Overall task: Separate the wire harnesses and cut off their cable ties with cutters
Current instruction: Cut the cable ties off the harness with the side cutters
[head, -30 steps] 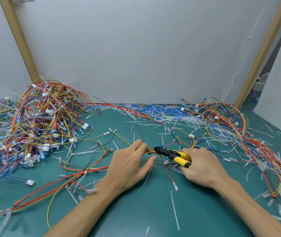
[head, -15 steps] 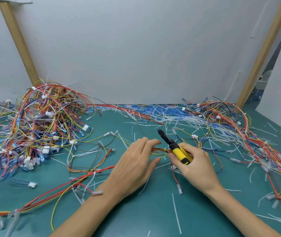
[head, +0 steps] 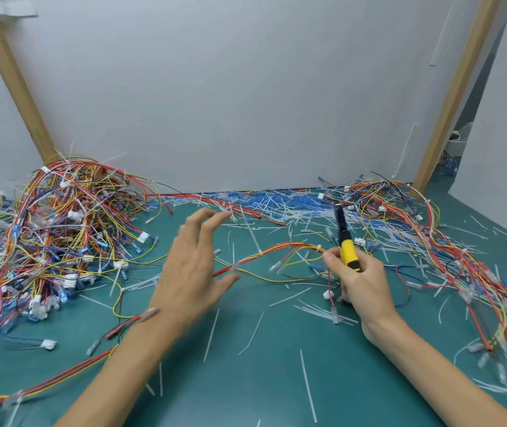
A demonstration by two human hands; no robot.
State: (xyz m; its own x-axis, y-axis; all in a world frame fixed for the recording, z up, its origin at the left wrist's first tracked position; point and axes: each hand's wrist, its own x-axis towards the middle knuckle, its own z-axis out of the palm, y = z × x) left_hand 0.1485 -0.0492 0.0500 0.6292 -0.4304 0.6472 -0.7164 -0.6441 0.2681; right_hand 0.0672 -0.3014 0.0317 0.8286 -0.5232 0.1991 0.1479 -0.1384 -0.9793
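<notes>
Hovering above the green table (head: 246, 389) with the left grip (head: 190, 272): fingers spread and loosely bent, holding nothing, slightly blurred. Over to the right grip (head: 360, 282), curled round the yellow-handled cutters with the black head (head: 345, 238), tool tilted up and away towards the white back wall (head: 246, 87), blades too small to judge as parted or closed. Lying between the two, the thin harness of red, orange and yellow wires (head: 276, 249), running from under the left fingers across the table to the right fingertips (head: 327, 257); touching there, though hard to say whether pinched. Heaped at far left, a big tangled pile of multicoloured harnesses with white connectors (head: 61, 226). Strung along the right side, a looser spread of red and yellow harnesses (head: 431, 241). Scattered all over the table, short white cut cable-tie pieces (head: 212, 334), thickest with blue scraps along the back edge (head: 276, 201). Leaning at either side, two bare wooden posts (head: 14, 87).
</notes>
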